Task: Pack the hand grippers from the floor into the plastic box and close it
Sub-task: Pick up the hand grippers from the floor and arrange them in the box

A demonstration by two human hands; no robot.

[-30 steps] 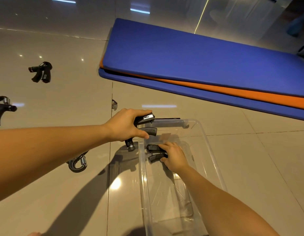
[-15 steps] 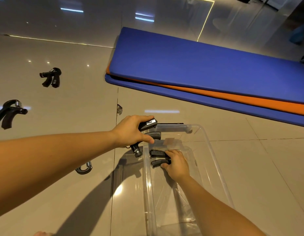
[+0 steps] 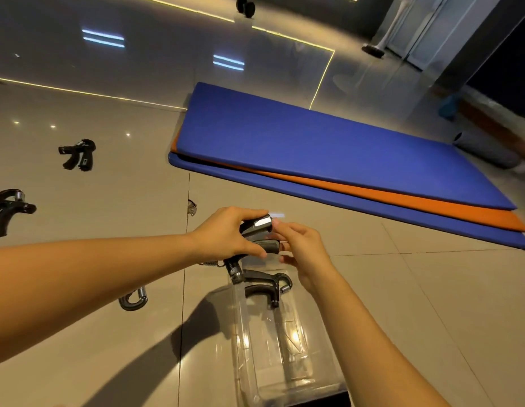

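My left hand (image 3: pixel 226 235) is shut on a black hand gripper (image 3: pixel 256 235) held over the far end of the clear plastic box (image 3: pixel 243 342). My right hand (image 3: pixel 302 251) has its fingers on the right end of that same gripper. Another black hand gripper (image 3: pixel 267 286) lies inside the box below them. On the floor at the left lie two more black hand grippers (image 3: pixel 79 154) (image 3: pixel 7 208), and a grey one (image 3: pixel 133 299) rests beside my left forearm.
Blue and orange exercise mats (image 3: pixel 328 154) are stacked on the tiled floor beyond the box. A small metal piece (image 3: pixel 192 207) lies on the tile seam. A rolled grey item (image 3: pixel 484 149) sits at the far right by the wall.
My right hand let go of the gripper lying in the box and rose to the gripper in my left hand. The camera tilted up, showing more of the room.
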